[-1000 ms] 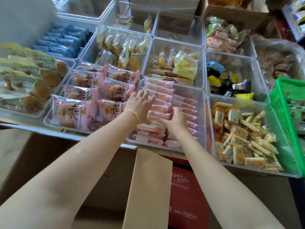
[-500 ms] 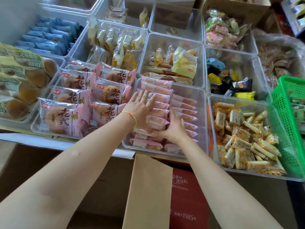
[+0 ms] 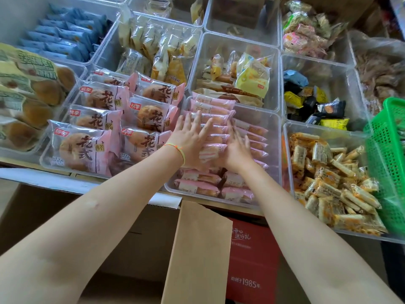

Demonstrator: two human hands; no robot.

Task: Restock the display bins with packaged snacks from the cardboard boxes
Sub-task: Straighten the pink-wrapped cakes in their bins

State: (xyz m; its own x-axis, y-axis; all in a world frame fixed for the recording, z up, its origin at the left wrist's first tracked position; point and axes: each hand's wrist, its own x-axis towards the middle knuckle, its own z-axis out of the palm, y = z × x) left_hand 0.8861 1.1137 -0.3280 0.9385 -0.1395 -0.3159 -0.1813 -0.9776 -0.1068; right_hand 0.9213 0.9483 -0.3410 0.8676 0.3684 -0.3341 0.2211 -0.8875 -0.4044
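A clear plastic bin [image 3: 272, 137] in the front row holds two rows of pink snack packets [image 3: 210, 106]. My left hand [image 3: 189, 137] lies flat with straight, spread fingers on the left row of packets. My right hand [image 3: 237, 148] presses the same stack from its right side, fingers pointing away from me; the fingertips are blurred. A brown cardboard box flap [image 3: 197, 251] stands up below the bin, with the open box [image 3: 122, 233] to its left.
Left of the pink bin is a bin of large pink bread packs [image 3: 87, 148]. To the right sits a bin of orange-and-white bars [image 3: 328, 183] and a green basket [image 3: 390, 163]. Further bins of mixed snacks fill the back rows. A red box [image 3: 252, 260] stands below.
Both hands slid further up the pink stack. My left hand went from curled over the packets to flat with fingers spread. The camera moved closer.
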